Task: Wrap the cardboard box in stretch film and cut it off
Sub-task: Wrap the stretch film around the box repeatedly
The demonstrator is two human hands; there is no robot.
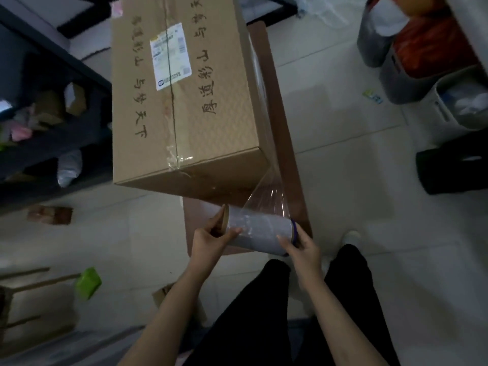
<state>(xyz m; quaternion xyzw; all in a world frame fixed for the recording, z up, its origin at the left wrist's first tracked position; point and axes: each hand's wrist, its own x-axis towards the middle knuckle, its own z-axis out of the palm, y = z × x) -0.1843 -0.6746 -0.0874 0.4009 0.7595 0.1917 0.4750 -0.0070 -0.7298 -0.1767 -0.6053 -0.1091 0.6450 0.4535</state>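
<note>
Below the near end of the cardboard box (pixel 184 101), the film roll (pixel 260 233) is held crosswise, long axis left-right. Each core end is gripped: left hand (pixel 211 237) closed on the left end, right hand (pixel 303 250) on the right. A film web (pixel 266 191) runs up-right to the box's near right corner. The box lies lengthwise on the brown tabletop (pixel 287 154). Next pass is judged to go leftward across the near face; left hand is nearer.

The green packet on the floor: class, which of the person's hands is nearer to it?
Left. The left hand, gripping the film roll's cardboard end, is on the green packet's side; the right hand holds the far end.
</note>
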